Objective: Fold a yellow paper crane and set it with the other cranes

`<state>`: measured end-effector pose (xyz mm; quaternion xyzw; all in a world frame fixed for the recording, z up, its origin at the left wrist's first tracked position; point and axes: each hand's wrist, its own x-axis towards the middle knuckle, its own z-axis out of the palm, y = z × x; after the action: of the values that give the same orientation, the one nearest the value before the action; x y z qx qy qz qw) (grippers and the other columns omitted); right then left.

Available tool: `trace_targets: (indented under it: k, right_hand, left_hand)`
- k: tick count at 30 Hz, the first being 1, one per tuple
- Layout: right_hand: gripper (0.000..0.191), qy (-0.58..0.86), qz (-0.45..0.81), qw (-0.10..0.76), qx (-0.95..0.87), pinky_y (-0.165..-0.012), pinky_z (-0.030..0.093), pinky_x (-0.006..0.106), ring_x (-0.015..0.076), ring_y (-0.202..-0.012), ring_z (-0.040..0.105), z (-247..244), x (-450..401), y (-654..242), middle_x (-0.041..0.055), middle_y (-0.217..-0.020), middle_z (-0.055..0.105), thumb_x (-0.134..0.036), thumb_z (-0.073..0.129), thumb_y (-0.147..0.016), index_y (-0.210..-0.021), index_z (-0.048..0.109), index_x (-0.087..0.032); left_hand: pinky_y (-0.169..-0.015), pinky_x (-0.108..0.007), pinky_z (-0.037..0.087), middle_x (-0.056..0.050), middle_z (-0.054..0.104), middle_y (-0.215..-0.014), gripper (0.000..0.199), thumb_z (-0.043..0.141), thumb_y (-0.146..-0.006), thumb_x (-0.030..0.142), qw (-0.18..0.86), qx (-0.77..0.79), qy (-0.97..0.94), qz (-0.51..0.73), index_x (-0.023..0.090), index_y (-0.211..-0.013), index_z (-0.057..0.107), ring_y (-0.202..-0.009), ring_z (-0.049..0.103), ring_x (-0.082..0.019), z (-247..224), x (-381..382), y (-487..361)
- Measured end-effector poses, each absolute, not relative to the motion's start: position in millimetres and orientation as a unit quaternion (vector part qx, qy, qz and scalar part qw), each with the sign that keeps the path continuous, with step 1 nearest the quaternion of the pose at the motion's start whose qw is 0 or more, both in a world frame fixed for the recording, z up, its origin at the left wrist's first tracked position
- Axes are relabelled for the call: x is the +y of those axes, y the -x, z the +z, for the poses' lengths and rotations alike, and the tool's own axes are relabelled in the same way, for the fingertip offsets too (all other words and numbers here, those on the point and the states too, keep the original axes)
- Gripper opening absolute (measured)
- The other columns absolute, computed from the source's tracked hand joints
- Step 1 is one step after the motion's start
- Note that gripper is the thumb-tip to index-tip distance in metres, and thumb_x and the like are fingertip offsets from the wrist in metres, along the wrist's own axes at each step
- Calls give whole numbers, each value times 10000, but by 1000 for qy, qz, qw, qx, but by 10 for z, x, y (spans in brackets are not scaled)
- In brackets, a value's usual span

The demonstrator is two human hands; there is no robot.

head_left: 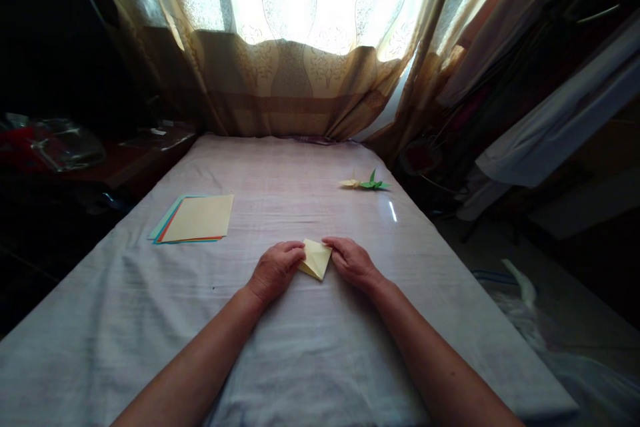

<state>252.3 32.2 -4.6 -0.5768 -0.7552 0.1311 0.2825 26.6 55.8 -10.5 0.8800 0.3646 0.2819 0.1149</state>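
Head view shows a big pale cloth (280, 173) spread out in front of you. Far to the left lies a stack of coloured paper (200, 217). Your left hand (277, 270) is nearly closed, pinching the left side of the folded paper (317, 259). Your right hand (353, 261) is half curled, fingertips at the paper's right side; I can't tell if it grips. The paper sits between your hands. Far right are two little folded shapes, one green (374, 183), one pale (351, 183). If your pinch slips, the paper could pop open. Cloth wrinkles underneath might make folds crooked.
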Motion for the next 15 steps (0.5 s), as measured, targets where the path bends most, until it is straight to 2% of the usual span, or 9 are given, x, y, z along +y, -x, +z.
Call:
trace_targets:
  k: [4, 6, 8, 11, 15]
  right_hand:
    - [364, 569, 145, 280, -759, -873, 503, 317, 182, -954, 639, -46, 272, -2481, 34, -1022, 721, -71, 486, -807, -1076, 673, -230]
    - [348, 559, 140, 278, -768, -885, 493, 321, 189, -968, 628, -41, 214, -2477, 42, -1028, 714, -67, 502, -799, -1054, 678, -224]
    - [336, 550, 126, 274, -779, -891, 488, 326, 198, -974, 619, -38, 155, -2477, 56, -1027, 708, -63, 511, -796, -1046, 680, -211]
    - [346, 549, 97, 267, -786, -876, 489, 321, 203, -973, 608, -38, 78, -2463, 60, -1023, 699, -52, 521, -789, -1050, 677, -217]
    - [373, 544, 67, 254, -797, -879, 483, 316, 207, -983, 591, -30, 4, -2422, 58, -1037, 685, -29, 534, -760, -1028, 686, -239]
  left_hand:
    - [-889, -330, 520, -47, 668, -1163, 175, 503, -900, 159, 112, 366, -880, 281, 225, -964, 653, -1034, 630, -193, -98, 580, -229]
    - [-911, -336, 515, -63, 648, -1173, 230, 502, -886, 138, 112, 377, -871, 295, 220, -1072, 609, -1054, 620, -192, -92, 580, -226]
    - [-884, -332, 526, -75, 632, -1149, 280, 523, -865, 133, 115, 394, -858, 308, 207, -1133, 560, -996, 633, -187, -80, 565, -236]
    - [-799, -320, 540, -51, 629, -1019, 226, 543, -843, 141, 116, 422, -844, 309, 206, -1060, 555, -856, 638, -177, -43, 510, -252]
    - [-836, -328, 517, -46, 661, -991, 142, 549, -857, 153, 103, 420, -856, 284, 218, -973, 598, -922, 626, -199, 17, 393, -240]
